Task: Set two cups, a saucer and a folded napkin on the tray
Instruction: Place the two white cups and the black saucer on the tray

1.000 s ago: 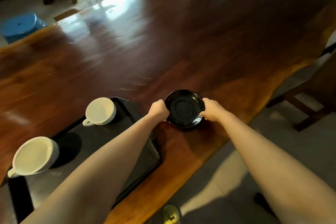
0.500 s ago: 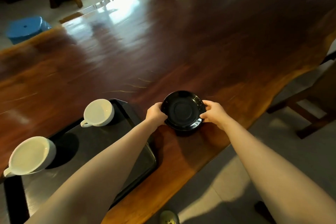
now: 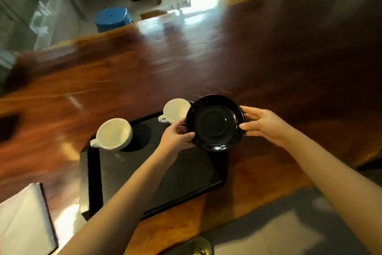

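1. The black saucer [image 3: 215,123] is held in the air above the far right corner of the black tray [image 3: 157,174], tilted so that its upper face looks toward the camera. Its lower rim overlaps the tray's right edge in this view.
2. The left hand [image 3: 175,136] clamps the saucer's left rim: the thumb lies on the upper face at the lower left and the fingers are curled behind the rim. The left forearm runs from the lower left of the frame diagonally across the tray.
3. The right hand [image 3: 262,124] clamps the saucer's right rim. The thumb presses the rim edge; the fingers are held together and wrap behind the far side. The right forearm extends from the lower right corner, clear of the tray.
4. A white cup [image 3: 176,110] stands upright on the tray at its far right corner, just behind the saucer's left rim, handle pointing left. The saucer hides part of the cup.
5. A second white cup [image 3: 113,133] stands at the tray's far left corner, handle pointing to the near left.
6. The tray rests on a dark wooden table [image 3: 206,64], near its front edge.
7. A white folded napkin [image 3: 24,217] lies on the table to the left of the tray, apart from it.
8. Two blue stools [image 3: 112,19] stand on the floor beyond the table's far edge.
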`<state>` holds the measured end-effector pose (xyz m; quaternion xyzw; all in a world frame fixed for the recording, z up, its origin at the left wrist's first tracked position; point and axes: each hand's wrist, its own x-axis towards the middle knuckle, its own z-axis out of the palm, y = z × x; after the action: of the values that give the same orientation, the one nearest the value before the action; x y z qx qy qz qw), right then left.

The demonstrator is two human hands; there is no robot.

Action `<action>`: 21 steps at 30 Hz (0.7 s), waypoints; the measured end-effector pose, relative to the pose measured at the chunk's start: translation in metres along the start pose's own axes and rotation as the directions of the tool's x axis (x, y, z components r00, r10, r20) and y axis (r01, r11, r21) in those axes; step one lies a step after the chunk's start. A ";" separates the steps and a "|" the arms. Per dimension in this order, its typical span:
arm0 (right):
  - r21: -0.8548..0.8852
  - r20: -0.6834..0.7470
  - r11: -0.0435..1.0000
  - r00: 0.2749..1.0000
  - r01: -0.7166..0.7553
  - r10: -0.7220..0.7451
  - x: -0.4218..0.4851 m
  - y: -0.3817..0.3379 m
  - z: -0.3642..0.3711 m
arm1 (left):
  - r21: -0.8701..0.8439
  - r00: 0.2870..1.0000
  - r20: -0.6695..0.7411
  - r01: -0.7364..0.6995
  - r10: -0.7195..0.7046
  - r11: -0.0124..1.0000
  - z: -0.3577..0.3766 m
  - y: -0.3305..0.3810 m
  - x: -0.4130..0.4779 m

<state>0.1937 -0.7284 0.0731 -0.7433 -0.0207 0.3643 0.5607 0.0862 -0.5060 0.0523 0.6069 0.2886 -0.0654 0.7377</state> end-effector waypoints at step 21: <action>-0.344 0.377 0.927 0.882 -0.148 0.281 0.060 0.033 0.248 | 0.021 0.771 -0.605 0.268 -0.201 0.963 -0.188 -0.117 -0.089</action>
<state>0.0848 -0.5116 -0.0123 -0.7226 -0.1133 0.5685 0.3768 -0.1045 -0.3833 -0.0217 0.5936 0.5757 0.0223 0.5618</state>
